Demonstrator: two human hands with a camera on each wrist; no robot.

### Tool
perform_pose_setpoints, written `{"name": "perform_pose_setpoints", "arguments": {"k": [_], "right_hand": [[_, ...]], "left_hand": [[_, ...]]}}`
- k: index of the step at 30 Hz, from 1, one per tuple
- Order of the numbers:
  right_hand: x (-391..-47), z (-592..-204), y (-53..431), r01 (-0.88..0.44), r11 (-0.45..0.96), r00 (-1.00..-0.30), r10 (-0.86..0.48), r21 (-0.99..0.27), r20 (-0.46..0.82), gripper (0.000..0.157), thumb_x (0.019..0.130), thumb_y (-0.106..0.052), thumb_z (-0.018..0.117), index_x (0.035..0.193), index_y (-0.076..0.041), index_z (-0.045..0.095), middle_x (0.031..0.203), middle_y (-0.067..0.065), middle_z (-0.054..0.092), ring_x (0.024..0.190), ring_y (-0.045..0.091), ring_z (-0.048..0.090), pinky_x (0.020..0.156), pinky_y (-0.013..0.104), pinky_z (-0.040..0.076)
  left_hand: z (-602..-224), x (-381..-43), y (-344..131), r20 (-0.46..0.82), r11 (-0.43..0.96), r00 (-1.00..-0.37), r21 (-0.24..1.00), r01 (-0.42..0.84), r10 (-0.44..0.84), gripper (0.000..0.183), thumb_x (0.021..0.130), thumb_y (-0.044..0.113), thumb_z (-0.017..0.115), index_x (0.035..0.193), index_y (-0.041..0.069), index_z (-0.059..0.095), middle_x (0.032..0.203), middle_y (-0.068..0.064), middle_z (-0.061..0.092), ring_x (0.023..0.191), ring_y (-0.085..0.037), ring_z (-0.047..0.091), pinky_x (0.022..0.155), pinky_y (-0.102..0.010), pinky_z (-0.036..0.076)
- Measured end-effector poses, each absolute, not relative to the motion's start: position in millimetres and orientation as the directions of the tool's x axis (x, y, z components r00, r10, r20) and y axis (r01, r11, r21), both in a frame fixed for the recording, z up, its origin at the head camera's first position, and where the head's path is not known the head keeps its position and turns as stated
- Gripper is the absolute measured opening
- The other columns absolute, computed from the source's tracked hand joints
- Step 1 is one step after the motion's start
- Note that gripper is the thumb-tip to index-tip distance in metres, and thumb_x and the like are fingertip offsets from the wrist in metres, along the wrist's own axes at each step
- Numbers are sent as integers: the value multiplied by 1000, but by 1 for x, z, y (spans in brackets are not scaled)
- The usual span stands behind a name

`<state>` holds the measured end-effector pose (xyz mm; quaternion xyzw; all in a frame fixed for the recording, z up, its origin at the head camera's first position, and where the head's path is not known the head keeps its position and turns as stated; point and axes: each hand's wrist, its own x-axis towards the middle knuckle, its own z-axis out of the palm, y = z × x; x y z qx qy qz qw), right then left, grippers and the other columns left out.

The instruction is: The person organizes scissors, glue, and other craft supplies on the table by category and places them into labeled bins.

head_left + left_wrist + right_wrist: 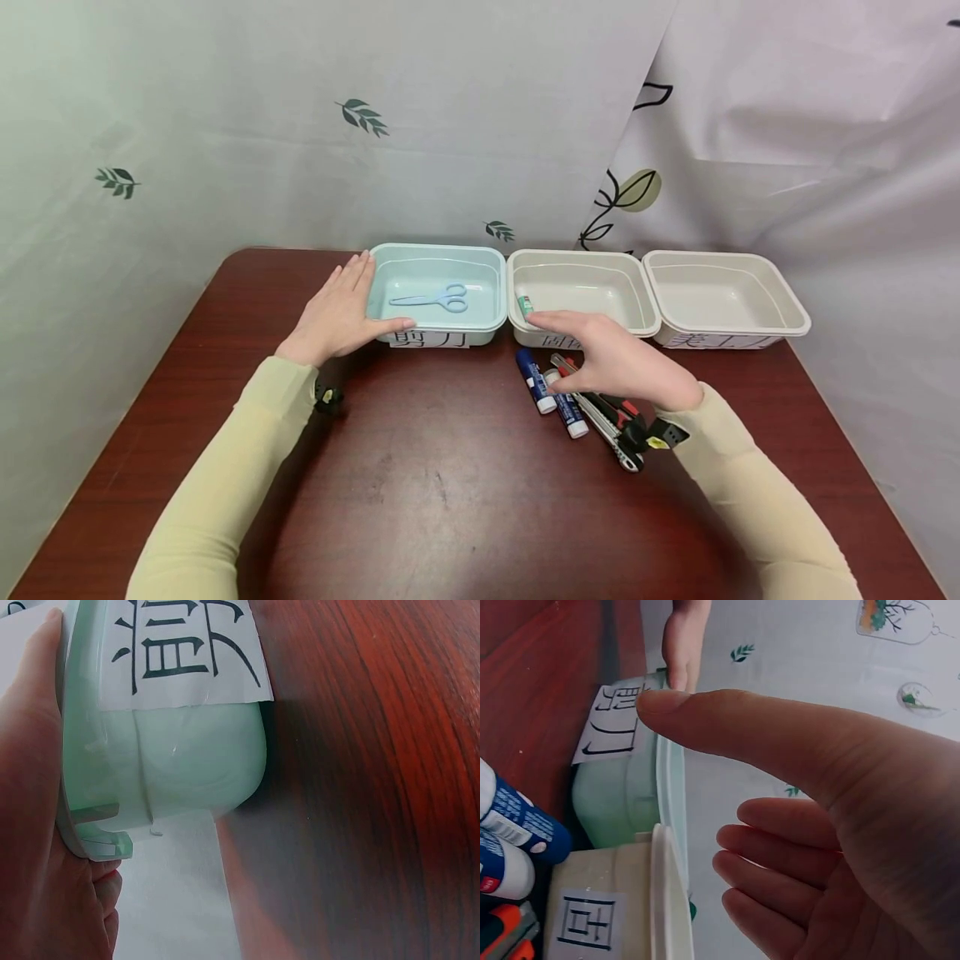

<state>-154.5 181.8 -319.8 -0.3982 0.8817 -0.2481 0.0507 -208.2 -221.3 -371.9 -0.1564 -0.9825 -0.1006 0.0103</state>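
Because the left grip [337, 310] spreads along its corner, presumably for steadiness: blue bin [450, 271], marked 剪刀 (scissors), scissors [437, 297] inside to match. Beyond the right grip's [615, 358] spread, unladen fingers: cream bin [592, 287], label partly hidden, 固 legible; green glue stick [524, 304] inside. Beneath that grip, on the surface [420, 483]: blue glue sticks [536, 382], box cutters [600, 421], apparently unsorted. Farther right: end bin [731, 300], marked 美工刀.

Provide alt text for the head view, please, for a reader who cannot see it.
A person's right hand hovers over blue glue sticks and utility knives on a table, while the left hand touches a blue bin holding scissors. Two beige bins stand to its right.
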Motion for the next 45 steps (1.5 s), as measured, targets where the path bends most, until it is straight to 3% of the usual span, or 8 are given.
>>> {"name": "perform_pose_setpoints", "arguments": {"k": [7, 11, 15, 22, 45], "right_hand": [[-148, -327, 183, -675, 545, -660, -747, -498, 77, 88, 72, -18, 95, 149, -8, 54, 148, 5, 53, 129, 18, 54, 104, 38, 48], [-147, -335, 182, -663, 533, -653, -755, -526, 58, 89, 72, -15, 94, 151, -10, 52, 149, 2, 52, 105, 18, 63, 90, 38, 53], [-149, -347, 179, -648, 525, -646, -762, -552, 34, 92, 71, -13, 94, 151, -5, 50, 149, 5, 52, 98, 23, 64, 86, 40, 56], [-155, -367, 176, -654, 572, -659, -752, -495, 3, 97, 66, -22, 97, 148, -1, 51, 147, 8, 53, 128, 20, 53, 108, 38, 44], [-162, -383, 171, -620, 619, -696, -717, -482, -26, 95, 65, -23, 95, 148, -4, 53, 147, 9, 53, 130, 22, 51, 109, 39, 43]], "left_hand": [[-371, -208, -221, 51, 930, -949, 190, 316, 312, 123, 86, 83, 50, 159, -7, 9, 167, -24, 9, 154, -34, 6, 124, -46, 4], [-370, -208, -221, 51, 929, -948, 191, 317, 314, 123, 87, 82, 51, 159, -8, 9, 166, -25, 9, 154, -35, 6, 124, -46, 4], [-371, -208, -222, 53, 930, -949, 188, 316, 311, 123, 86, 82, 51, 159, -8, 10, 167, -24, 9, 154, -35, 6, 124, -47, 5], [-371, -208, -222, 44, 930, -950, 195, 313, 311, 123, 87, 82, 50, 159, -7, 8, 167, -24, 7, 154, -35, 5, 124, -48, 6], [-372, -208, -222, 47, 930, -949, 191, 314, 311, 123, 87, 82, 51, 159, -7, 7, 167, -24, 7, 154, -34, 5, 124, -46, 4]]}}
